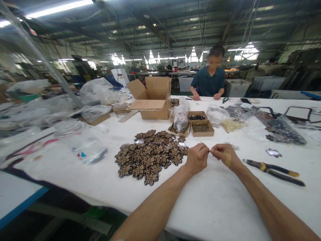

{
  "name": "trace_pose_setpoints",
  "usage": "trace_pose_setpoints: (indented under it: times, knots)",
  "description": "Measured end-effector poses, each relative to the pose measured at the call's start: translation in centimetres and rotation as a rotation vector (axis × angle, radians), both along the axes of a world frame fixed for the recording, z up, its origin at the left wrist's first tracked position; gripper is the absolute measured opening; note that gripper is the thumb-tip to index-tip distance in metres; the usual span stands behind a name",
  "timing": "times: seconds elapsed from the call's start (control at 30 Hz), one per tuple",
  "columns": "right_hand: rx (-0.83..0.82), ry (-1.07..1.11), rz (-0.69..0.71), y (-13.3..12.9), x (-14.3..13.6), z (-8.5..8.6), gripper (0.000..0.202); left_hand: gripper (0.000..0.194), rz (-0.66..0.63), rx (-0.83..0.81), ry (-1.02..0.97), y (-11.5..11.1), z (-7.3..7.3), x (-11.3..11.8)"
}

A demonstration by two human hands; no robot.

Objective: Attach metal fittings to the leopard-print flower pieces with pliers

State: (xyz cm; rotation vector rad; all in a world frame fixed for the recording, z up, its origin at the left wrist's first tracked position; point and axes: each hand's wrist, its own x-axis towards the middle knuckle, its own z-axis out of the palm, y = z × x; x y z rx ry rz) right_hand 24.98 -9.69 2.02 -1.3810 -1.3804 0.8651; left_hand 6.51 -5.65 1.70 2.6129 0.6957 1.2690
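Observation:
My left hand (198, 157) and my right hand (225, 155) meet above the white table, fingertips pinched close together. A tiny dark piece shows between them, too small to name. Just left of my left hand lies a heap of leopard-print, flower-shaped pieces (147, 157) with dark edges. To the right of my right wrist rest pliers (273, 170) with black and yellow handles, their jaws pointing toward me and left. Beyond the pliers lies a single shiny piece (274, 153) of similar shape. A beige plaster is stuck near my right thumb.
Small cardboard trays (202, 133) of tiny parts stand behind my hands, near an open carton (155, 103). A clear plastic jar (82, 144) stands at left. Bagged parts (286, 129) lie at right. Across the table a person (209, 78) works with both hands.

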Motion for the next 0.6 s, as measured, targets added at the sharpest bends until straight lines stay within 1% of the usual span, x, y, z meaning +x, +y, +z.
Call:
trace_pose_setpoints:
  times: [0.1, 0.17, 0.23, 0.33, 0.43, 0.53, 0.6]
  knots:
    - [0.046, 0.038, -0.075, -0.1, -1.1, -0.6, 0.025, 0.011, 0.088, -0.074, -0.078, -0.6, -0.4, 0.4]
    - [0.04, 0.101, -0.133, -0.1, -1.8, -1.3, 0.027, 0.009, 0.165, -0.121, -0.128, -1.0, -0.7, 0.7]
    - [0.008, 0.144, -0.152, 0.1, -2.1, -1.8, 0.027, 0.008, 0.195, -0.132, -0.131, -1.0, -0.8, 0.8]
    - [-0.045, 0.146, -0.105, 0.4, -1.5, -2.1, 0.024, 0.008, 0.142, -0.094, -0.067, -0.6, -0.6, 0.5]
    - [-0.069, 0.133, -0.067, 0.6, -0.7, -1.9, 0.023, 0.011, 0.08, -0.049, -0.012, -0.2, -0.3, 0.2]
    - [-0.059, 0.122, -0.062, 0.5, -0.4, -1.6, 0.024, 0.011, 0.058, -0.052, -0.025, -0.1, -0.1, 0.2]
    - [-0.053, 0.152, -0.048, 0.4, -0.6, -1.4, 0.022, 0.011, 0.054, -0.07, -0.048, -0.1, -0.1, 0.2]
